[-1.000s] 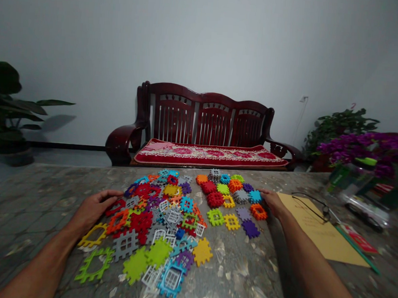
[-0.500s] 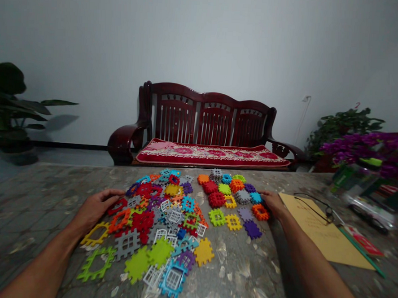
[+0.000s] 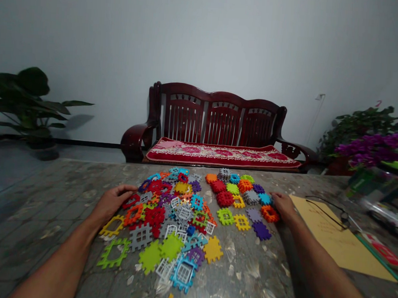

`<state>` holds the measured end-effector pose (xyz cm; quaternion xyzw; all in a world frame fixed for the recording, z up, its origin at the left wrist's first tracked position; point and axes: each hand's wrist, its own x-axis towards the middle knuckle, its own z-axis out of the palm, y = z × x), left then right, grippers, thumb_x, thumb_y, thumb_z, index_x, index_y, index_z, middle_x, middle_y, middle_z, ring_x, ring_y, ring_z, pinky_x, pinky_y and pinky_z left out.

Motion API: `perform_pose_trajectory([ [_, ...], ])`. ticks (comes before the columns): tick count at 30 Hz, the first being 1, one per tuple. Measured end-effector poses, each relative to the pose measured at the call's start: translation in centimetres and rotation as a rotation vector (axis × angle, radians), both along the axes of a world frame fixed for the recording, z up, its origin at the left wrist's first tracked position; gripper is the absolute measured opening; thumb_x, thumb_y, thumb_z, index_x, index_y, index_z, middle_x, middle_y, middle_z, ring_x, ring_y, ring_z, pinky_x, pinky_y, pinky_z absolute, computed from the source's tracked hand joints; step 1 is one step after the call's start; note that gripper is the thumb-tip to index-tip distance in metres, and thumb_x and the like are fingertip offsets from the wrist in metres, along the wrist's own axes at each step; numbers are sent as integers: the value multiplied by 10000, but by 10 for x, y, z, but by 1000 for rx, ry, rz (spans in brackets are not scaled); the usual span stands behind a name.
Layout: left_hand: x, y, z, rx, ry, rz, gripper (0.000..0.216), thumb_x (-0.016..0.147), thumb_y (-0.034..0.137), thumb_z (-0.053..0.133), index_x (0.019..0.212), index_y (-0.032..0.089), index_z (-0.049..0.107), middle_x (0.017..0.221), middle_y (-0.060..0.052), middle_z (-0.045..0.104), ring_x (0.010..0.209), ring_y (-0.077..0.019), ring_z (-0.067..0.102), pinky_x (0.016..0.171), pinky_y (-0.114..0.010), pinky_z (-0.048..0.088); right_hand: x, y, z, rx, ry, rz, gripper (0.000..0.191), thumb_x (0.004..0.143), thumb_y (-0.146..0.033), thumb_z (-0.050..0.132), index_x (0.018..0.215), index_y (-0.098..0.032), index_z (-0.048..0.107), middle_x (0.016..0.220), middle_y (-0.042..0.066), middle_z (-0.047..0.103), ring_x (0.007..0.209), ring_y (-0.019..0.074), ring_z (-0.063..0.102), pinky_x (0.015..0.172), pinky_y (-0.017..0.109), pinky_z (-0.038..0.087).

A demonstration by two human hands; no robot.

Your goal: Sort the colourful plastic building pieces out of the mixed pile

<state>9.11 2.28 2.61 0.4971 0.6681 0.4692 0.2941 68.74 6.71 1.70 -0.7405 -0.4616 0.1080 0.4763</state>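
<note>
My left hand rests on the table at the left edge of a loose pile of plastic interlocking building pieces. Its fingers stretch toward a red piece and hold nothing. My right hand lies at the right side of a second, neater group of pieces, fingers apart, close to an orange piece and a light blue piece. Whether the fingertips touch them I cannot tell. Nearer me in the left pile are lime green pieces, a grey lattice piece and a blue frame with a white window.
Right of my right arm lie a yellow paper, glasses and a green pencil. A clear bottle and purple flowers stand beyond. Across the stone-patterned table is a dark wooden bench.
The view has turned slightly left, so everything appears farther right. Both hands keep about the same places beside the pieces, and no piece has visibly moved.
</note>
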Motion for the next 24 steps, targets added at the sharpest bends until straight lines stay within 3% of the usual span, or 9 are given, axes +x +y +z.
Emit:
perform_pose_trajectory([
  [4, -1, 2, -4, 12, -24, -7, 319, 550, 421, 686, 776, 201, 733, 712, -15, 746, 605, -180, 641, 561, -264, 510, -43, -11, 15, 91, 24, -14, 431, 725, -357, 494, 1022, -146, 723, 915, 96, 724, 819, 227, 633, 723, 329, 474],
  [6, -1, 3, -6, 13, -49, -22, 327, 557, 418, 685, 791, 194, 731, 686, -10, 738, 576, -172, 630, 543, -261, 500, -86, -23, 21, 208, 131, 157, 409, 743, -398, 526, 1005, -151, 719, 929, 85, 721, 851, 227, 631, 759, 329, 475],
  [10, -1, 4, -7, 29, -49, -30, 309, 552, 405, 678, 771, 193, 727, 667, -2, 731, 573, -169, 628, 568, -273, 508, -181, -53, 23, 127, 198, 590, 312, 765, -393, 577, 938, -178, 722, 866, 55, 716, 799, 210, 636, 738, 321, 487],
  [13, 0, 3, -6, 38, -33, -33, 298, 551, 390, 668, 767, 193, 727, 700, -7, 738, 608, -174, 638, 610, -284, 513, -229, -68, 18, 121, 97, 773, 236, 807, -305, 533, 912, -205, 719, 878, 41, 706, 837, 197, 638, 779, 321, 486],
  [19, 2, 2, -4, 33, -27, -47, 274, 574, 367, 636, 770, 196, 722, 716, -7, 733, 633, -170, 634, 636, -279, 500, -257, -73, 10, 181, -206, 836, 240, 886, -244, 492, 1031, -217, 681, 1011, 63, 668, 990, 212, 591, 909, 368, 448],
  [24, 5, 0, -1, 41, -28, -60, 275, 578, 368, 636, 762, 183, 722, 705, -10, 726, 631, -167, 629, 635, -276, 491, -260, -75, 1, 139, -275, 851, 280, 903, -225, 478, 1125, -221, 648, 1186, 78, 632, 1127, 223, 539, 1018, 404, 390],
])
